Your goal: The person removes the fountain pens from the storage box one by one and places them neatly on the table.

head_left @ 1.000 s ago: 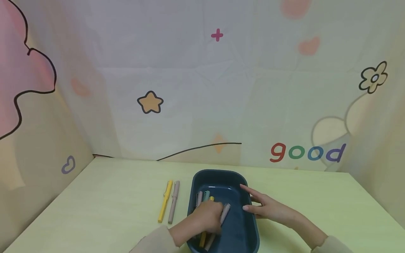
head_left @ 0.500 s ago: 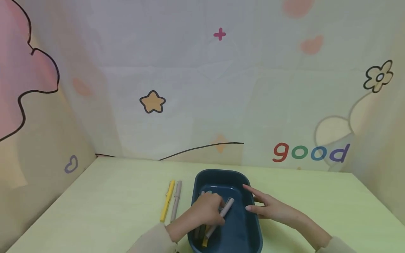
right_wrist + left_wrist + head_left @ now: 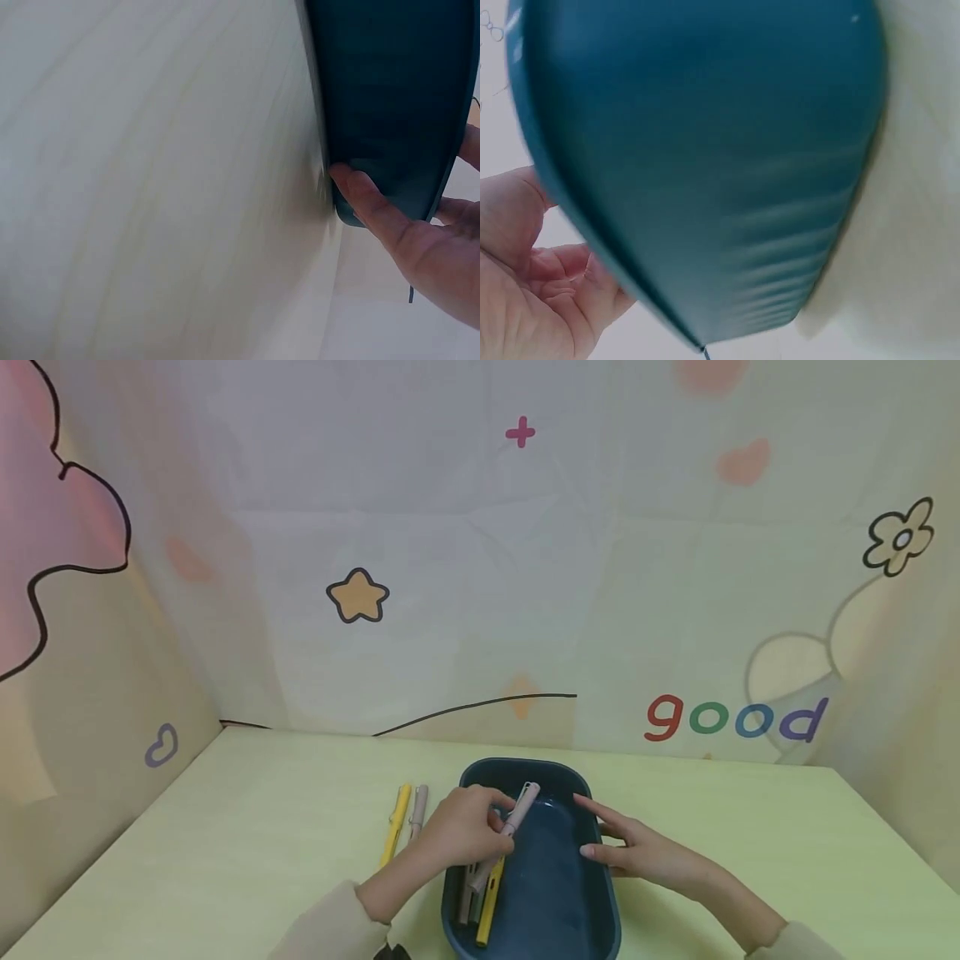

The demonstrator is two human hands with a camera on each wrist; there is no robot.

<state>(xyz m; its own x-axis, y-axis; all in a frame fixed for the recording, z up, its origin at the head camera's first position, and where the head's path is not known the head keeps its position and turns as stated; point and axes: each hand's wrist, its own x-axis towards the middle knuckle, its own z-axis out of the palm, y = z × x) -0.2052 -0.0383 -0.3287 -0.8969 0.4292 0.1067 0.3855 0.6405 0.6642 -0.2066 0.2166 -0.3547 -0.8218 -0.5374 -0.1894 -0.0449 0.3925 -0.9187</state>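
In the head view my left hand (image 3: 465, 828) is over the left part of a dark blue plastic bin (image 3: 555, 893). Its thumb and fingers pinch a pale pinkish-grey pen (image 3: 522, 808), tilted with its clip end up and to the right. Below it, a yellow pen (image 3: 489, 906) and darker pens (image 3: 465, 902) lie in the bin, partly covered by the hand. My right hand (image 3: 645, 857) grips the bin's right wall, some fingers over the rim and others outside. The left wrist view shows the left hand (image 3: 540, 277) beyond the bin's outer wall (image 3: 705, 187); the pen is hidden there.
On the table left of the bin lie a yellow pen (image 3: 397, 822) and a grey pen (image 3: 418, 810), both partly behind the left arm. A printed cloth backdrop (image 3: 450, 568) rises behind the pale table (image 3: 300, 810).
My left hand has risen from low in the bin and moved slightly left, lifting the pale pinkish-grey pen. The right hand stays on the bin's wall.
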